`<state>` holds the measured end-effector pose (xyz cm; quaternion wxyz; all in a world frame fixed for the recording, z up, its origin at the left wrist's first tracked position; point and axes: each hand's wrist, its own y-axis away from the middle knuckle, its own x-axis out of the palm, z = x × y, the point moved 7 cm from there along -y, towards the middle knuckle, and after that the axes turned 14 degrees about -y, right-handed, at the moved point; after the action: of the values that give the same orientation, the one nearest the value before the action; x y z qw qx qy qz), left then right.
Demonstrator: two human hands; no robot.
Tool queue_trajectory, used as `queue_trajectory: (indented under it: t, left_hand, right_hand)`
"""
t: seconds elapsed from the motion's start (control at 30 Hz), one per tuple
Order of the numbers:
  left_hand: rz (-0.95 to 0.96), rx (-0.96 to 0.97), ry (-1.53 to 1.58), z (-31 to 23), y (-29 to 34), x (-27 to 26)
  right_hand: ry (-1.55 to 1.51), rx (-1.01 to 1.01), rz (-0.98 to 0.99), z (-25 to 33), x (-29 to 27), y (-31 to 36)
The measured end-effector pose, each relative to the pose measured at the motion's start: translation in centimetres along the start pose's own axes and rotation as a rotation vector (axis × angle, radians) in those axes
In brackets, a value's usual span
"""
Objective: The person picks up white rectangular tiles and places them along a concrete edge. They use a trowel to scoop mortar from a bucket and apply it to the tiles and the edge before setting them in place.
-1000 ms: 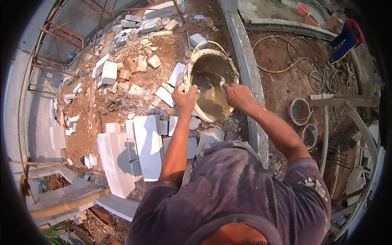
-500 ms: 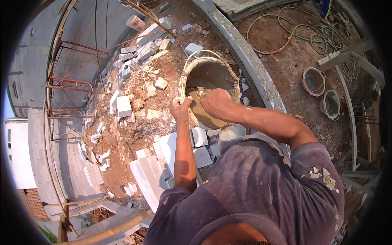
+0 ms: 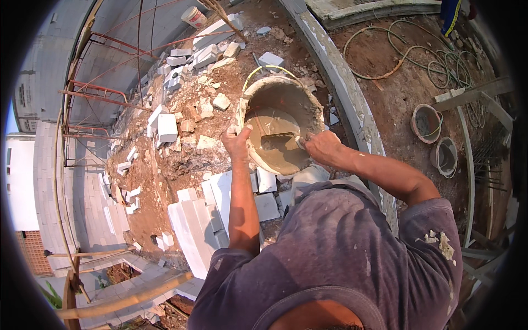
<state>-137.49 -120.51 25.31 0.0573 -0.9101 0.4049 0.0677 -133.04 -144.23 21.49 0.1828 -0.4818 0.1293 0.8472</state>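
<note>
A mortar-caked bucket (image 3: 308,102) with a thin yellow-green handle stands on the dirt, tilted toward me and half full of wet grey-brown mortar (image 3: 275,146). My left hand (image 3: 237,142) grips the near left rim of the bucket. My right hand (image 3: 320,147) is shut on the handle of a trowel (image 3: 281,137), whose blade lies in the mortar. White blocks (image 3: 220,190) lie just below the bucket, by my left forearm.
Broken white blocks and rubble (image 3: 181,118) are strewn over the dirt to the left. A curved concrete edge (image 3: 352,110) runs right of the bucket. Coiled hoses (image 3: 418,49) and two small buckets (image 3: 426,122) lie further right. Red scaffold bars (image 3: 104,96) stand at left.
The view has swung, so the bucket now sits nearer the middle. My right hand has drawn back toward the near right rim, and the trowel blade now shows in the mortar.
</note>
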Motion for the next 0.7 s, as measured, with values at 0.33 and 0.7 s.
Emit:
queue_trajectory:
  t: [0.33, 0.7]
  left_hand:
    - [0.015, 0.041, -0.068, -0.5, 0.2, -0.1]
    - [0.15, -0.064, -0.249, 0.0, 0.0, 0.9]
  right_hand:
    - [-0.029, -0.04, -0.01, 0.9, 0.7, 0.4]
    - [0.473, -0.23, -0.131, -0.1, -8.8, -5.7]
